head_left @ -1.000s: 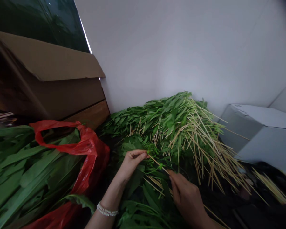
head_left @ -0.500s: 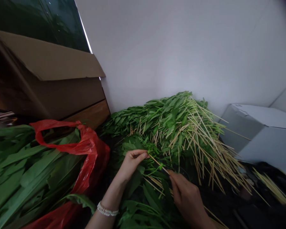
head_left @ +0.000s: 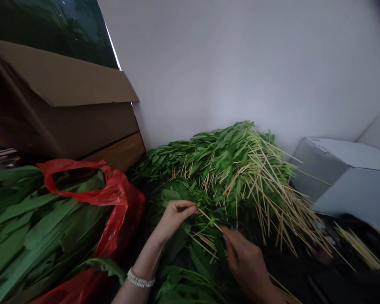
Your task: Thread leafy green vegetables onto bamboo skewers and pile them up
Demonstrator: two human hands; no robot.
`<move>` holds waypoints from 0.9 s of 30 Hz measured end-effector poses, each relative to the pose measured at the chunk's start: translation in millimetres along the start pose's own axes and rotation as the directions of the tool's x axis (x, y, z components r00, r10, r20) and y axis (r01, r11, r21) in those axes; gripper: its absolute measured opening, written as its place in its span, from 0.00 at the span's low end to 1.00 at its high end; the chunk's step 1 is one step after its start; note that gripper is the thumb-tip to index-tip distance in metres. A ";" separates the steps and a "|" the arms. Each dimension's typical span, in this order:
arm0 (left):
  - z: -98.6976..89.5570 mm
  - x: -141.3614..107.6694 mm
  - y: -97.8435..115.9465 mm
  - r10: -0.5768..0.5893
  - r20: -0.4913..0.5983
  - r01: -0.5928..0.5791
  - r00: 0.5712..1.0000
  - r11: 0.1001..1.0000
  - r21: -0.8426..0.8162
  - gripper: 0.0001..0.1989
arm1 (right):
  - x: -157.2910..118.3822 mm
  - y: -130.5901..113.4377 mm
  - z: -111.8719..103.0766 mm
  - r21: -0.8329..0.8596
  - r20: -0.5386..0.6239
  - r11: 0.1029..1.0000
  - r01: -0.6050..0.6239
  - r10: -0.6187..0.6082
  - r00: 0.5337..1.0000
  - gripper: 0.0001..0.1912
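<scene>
1. Left hand (head_left: 174,217): pinching a green stem (head_left: 199,205) at the far end of a thin stick (head_left: 207,216), in front of the leafy pile (head_left: 221,147).
2. Right hand (head_left: 247,257): gripping the stick's nearer part.
3. Apparent step: threading greenery; the next move calls for steady alignment.

This is an indoor work corner, home or workshop unclear. A pale wall (head_left: 215,59) backs heaped leaves (head_left: 220,145) and thin sticks (head_left: 264,175), beside a cardboard box (head_left: 85,124) and red plastic bag (head_left: 123,200).

Dim, soft light, palest on the wall (head_left: 215,63); lower right murky, perhaps slightly out of focus.
</scene>
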State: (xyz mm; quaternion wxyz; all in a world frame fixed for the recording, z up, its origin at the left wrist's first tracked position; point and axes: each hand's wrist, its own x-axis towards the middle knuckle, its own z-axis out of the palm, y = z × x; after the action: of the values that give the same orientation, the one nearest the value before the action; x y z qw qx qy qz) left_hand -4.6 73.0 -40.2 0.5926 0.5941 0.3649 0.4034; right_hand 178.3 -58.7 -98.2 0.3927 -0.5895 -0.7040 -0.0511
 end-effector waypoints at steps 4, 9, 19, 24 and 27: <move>-4.7 0.2 0.1 -0.013 0.039 0.014 0.999 0.999 -0.039 0.13 | -0.1 -1.7 0.1 0.018 0.007 1.000 -0.007 0.006 1.000 0.16; -10.7 1.1 -1.1 -0.002 0.007 0.002 1.000 0.999 -0.040 0.11 | 2.2 -4.7 -2.2 0.050 -0.013 0.999 0.012 -0.011 1.000 0.17; 5.8 -4.9 -1.8 0.000 0.322 -0.011 0.947 0.999 0.033 0.08 | 3.7 -9.5 -3.4 0.080 0.002 0.997 0.019 -0.019 1.000 0.17; -8.8 -2.5 5.8 0.035 0.146 -0.043 0.989 0.998 0.050 0.09 | 10.6 -13.1 -18.5 0.136 0.051 0.990 0.045 -0.053 0.997 0.11; -8.3 -1.2 4.6 0.077 0.079 -0.085 0.994 0.991 0.106 0.11 | 11.3 -21.5 -20.9 0.114 0.127 0.984 0.136 -0.150 0.981 0.09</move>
State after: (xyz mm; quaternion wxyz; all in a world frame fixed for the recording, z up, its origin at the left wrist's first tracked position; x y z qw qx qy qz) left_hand -12.8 75.2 -35.8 0.5554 0.6546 0.3399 0.3840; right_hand 170.0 -67.4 -68.5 0.3698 -0.5181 -0.7712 -0.0022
